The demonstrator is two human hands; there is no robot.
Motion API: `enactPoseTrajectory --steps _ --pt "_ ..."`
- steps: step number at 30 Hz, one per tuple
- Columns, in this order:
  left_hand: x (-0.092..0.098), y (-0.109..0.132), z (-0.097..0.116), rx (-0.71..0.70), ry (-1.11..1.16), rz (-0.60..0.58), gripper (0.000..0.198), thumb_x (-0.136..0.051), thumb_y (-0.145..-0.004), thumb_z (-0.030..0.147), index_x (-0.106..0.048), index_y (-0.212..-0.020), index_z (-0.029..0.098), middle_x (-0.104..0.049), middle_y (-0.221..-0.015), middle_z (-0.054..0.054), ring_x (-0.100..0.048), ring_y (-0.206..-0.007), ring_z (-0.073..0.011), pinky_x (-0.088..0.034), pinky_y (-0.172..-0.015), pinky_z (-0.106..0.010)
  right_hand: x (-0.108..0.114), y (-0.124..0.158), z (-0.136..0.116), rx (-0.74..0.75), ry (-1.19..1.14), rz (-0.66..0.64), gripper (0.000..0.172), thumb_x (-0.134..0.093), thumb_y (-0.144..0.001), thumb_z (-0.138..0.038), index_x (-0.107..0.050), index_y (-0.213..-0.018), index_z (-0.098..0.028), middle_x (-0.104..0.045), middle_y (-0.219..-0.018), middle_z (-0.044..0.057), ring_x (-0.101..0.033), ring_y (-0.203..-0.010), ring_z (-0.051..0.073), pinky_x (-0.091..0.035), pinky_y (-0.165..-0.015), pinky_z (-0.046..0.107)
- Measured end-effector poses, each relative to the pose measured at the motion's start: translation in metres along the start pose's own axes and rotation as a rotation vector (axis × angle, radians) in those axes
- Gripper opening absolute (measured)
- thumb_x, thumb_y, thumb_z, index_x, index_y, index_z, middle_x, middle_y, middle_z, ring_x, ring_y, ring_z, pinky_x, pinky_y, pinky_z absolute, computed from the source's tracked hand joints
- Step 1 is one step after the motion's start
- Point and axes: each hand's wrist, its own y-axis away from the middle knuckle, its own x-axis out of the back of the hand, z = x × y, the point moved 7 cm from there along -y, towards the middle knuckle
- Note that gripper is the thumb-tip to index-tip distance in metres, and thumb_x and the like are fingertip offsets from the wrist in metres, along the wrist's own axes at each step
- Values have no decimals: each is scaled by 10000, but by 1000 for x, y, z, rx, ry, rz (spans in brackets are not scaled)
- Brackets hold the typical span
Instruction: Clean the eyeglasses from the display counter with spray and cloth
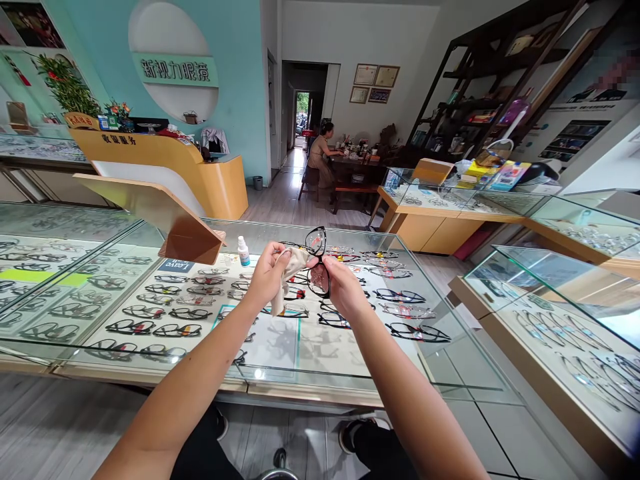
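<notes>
Black glasses (pixel 319 258) stand on end in the right hand (pixel 346 287).

Centre: eyeglasses (pixel 319 280) black-framed; cloth (pixel 294 263) plain beige. Left of centre: spray bottle (pixel 243 249) white, label (pixel 245 259) blue. Upper left: wall (pixel 240 73) turquoise; reception counter (pixel 225 183) orange-tan, black characters (pixel 119 139). Left edge: strip (pixel 30 275) yellow-green. Bottom: floorboards (pixel 263 427) grey, darker seams.

Bare forearms (pixel 210 363), black trousers (pixel 383 455), and dark shoes (pixel 347 437) with pale edges make up the outfit.
</notes>
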Motion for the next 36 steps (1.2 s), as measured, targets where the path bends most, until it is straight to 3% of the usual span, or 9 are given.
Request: enactPoseTrajectory --steps 4,7,12,16,25,36 --pt "9 -4 -8 128 118 87 481 -788 -866 618 -548 -1088 265 -573 -745 54 -533 -581 -128 -426 -520 -242 3 0 -2 -4 -12 28 392 -841 -856 -604 -838 -924 -218 -620 -816 41 -500 -773 187 -465 -720 325" --pt "6 -3 -7 173 171 61 503 -821 -828 642 -595 -1048 250 -531 -719 60 -497 -560 -114 -415 -500 -231 4 0 -2 -9 -39 33 398 -860 -835 -603 -845 -922 -214 -617 -823 39 -493 -767 181 -458 -715 320" --pt "-7 3 -1 117 133 -63 589 -877 -784 694 -647 -1064 230 -591 -780 47 -564 -665 -118 -438 -563 -215 -2 0 0 -11 -20 -22 408 -834 -856 -611 -835 -912 -207 -592 -824 36 -471 -767 181 -418 -700 314" --pt "-10 4 -2 104 110 -86 591 -870 -792 701 -651 -1081 233 -611 -805 39 -611 -719 -141 -468 -618 -239 -5 1 0 -18 -3 -46 407 -816 -875 -615 -813 -892 -208 -593 -837 36 -460 -757 176 -405 -700 313" --pt "-15 7 1 87 136 -148 606 -887 -799 710 -646 -1039 209 -593 -777 53 -519 -645 -88 -427 -609 -220 -7 1 0 -18 -24 -39 438 -858 -843 -639 -823 -897 -206 -577 -828 31 -450 -773 171 -403 -709 300" --pt "-15 8 1 113 183 -146 594 -916 -776 693 -666 -1021 214 -568 -717 59 -480 -588 -88 -400 -541 -210 -2 0 3 -23 -28 -28 424 -847 -850 -617 -820 -906 -197 -565 -842 37 -438 -782 173 -367 -710 308"
